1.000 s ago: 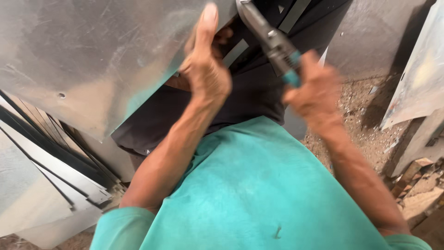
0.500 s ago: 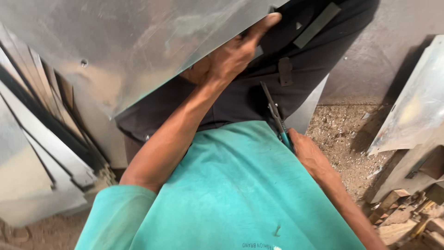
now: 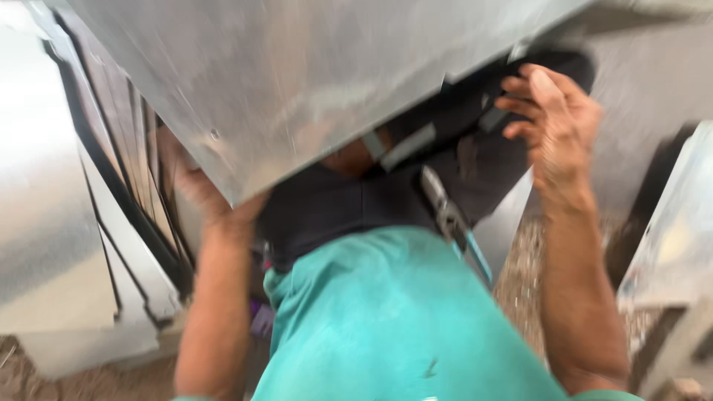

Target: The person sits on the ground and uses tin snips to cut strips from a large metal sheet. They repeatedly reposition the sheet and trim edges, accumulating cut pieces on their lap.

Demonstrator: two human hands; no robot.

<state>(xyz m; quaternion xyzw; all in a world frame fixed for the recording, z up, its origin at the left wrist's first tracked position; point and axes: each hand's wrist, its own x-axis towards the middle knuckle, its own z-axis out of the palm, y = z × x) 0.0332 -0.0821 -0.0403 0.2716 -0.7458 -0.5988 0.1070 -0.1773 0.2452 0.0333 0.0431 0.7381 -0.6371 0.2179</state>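
Note:
I hold a large grey metal sheet (image 3: 297, 96) up in front of me. My left hand (image 3: 197, 189) grips it from below at its lower left corner, partly hidden behind the sheet. Fingers curled, my right hand (image 3: 557, 122) holds the sheet's lower right edge. A pair of metal snips (image 3: 449, 215) with teal handles lies on my lap between my arms, with no hand on it. My teal shirt (image 3: 401, 327) fills the bottom of the view.
More metal sheets (image 3: 82, 223) lean in a stack on the left. Another sheet (image 3: 668, 230) stands at the right. The ground (image 3: 520, 267) is sandy with gravel.
My right hand lowered the snips to my lap, let go and rose to the sheet's right edge. My left hand slid from the sheet's upper edge to its lower left corner.

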